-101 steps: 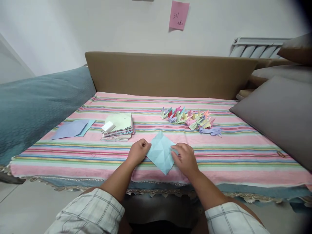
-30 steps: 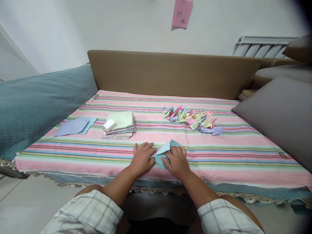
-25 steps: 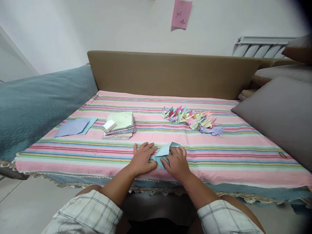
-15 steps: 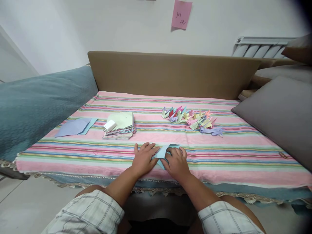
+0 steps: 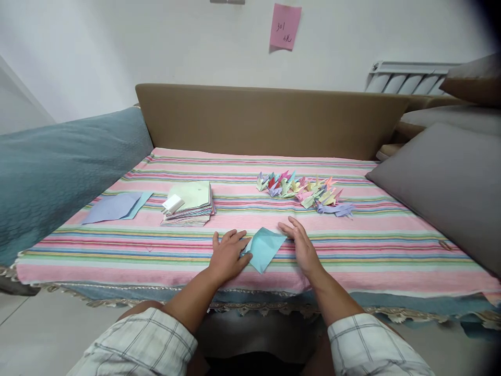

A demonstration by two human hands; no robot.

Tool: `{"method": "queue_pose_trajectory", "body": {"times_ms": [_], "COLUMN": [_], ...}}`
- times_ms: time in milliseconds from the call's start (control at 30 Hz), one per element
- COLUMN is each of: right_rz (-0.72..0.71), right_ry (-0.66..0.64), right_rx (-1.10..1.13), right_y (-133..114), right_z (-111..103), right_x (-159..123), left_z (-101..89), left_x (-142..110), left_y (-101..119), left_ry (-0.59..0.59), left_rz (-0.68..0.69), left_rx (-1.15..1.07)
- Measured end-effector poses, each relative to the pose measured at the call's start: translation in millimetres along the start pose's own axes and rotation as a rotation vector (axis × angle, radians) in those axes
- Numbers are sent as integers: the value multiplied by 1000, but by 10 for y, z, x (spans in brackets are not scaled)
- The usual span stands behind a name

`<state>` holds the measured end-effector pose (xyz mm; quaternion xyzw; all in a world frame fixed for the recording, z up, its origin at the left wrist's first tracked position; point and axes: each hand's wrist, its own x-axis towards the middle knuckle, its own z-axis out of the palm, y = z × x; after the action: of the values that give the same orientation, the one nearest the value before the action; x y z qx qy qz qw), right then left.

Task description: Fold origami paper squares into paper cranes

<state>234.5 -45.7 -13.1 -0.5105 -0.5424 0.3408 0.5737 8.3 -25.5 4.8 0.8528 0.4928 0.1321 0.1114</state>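
A light blue sheet of origami paper (image 5: pixel 266 249) lies on the striped cloth in front of me, a corner pointing toward me and creases across it. My left hand (image 5: pixel 229 257) rests at its left edge, fingers spread, with the thumb and fingertips on the paper. My right hand (image 5: pixel 303 248) is at the paper's right corner, fingers stretched out and apart; whether a fingertip touches that corner I cannot tell. Behind the hands sits a group of folded paper cranes (image 5: pixel 305 190) in several colours.
A stack of square paper (image 5: pixel 191 198) stands at the left with a white charger plug (image 5: pixel 173 203) on it. Purple paper (image 5: pixel 111 207) overlaps a blue sheet farther left. A grey cushion (image 5: pixel 442 193) covers the right side. The striped cloth (image 5: pixel 129 261) ends at the front edge.
My right hand has moved right, off the lifted flap. The paper, raised and folded over before, now lies flatter as a diamond. My left hand stays at its left edge.
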Motion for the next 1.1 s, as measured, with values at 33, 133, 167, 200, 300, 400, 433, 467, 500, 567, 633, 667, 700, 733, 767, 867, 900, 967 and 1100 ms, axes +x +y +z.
{"method": "queue_pose_trajectory", "body": {"times_ms": [33,133,167,200,300,400,433,467,500,567,633,667,700,733,767,867,900,967,1100], "right_rz": [13,35,45,56,48,-22,-42,-55,-64,-74,-84,-93,-102,-114,-125,-154,-161,-169,-155], "right_ry": [-50,-146,-159,-164,-172,-237,-262,-281,-295,-304,-295,-288,-288,-293,-305,-344,-350,-358,-386], "right_rx": [4,13,14,8,-29,-40,-47,-62,-86,-154,-229,-265,-298,-328,-354,-424,-444,-472,-478], "right_y": [9,5,-2,-9,-16,-10,-10,-12,-16,-28,-34,-32,-28,-22,-15,0,0,-6,-41], "right_z": [11,43,50,54,58,58,59,60,62,65,67,67,67,66,65,65,66,72,91], "right_x": [-4,-32,-41,-46,-49,-47,-49,-53,-58,-70,-83,-89,-95,-99,-103,-114,-117,-121,-125], "left_z": [-3,-9,-9,-9,-10,-15,-16,-16,-15,-11,-5,-2,0,2,4,6,6,6,9], "left_x": [1,4,4,5,6,7,8,9,9,10,9,9,9,9,10,9,8,2,-14], "left_y": [0,0,0,0,3,9,10,12,12,11,9,8,7,7,7,9,10,12,12], "left_ry": [-1,-4,-6,-7,-12,-16,-19,-21,-23,-26,-19,-15,-11,-8,-7,-3,0,8,16], "left_rz": [-1,-2,-3,-4,-5,-6,-7,-9,-10,-11,-11,-11,-10,-10,-11,-15,-15,-13,14], "left_rx": [-1,-7,-9,-11,-13,-14,-13,-13,-11,-7,-3,-1,1,4,9,26,31,37,40]}}
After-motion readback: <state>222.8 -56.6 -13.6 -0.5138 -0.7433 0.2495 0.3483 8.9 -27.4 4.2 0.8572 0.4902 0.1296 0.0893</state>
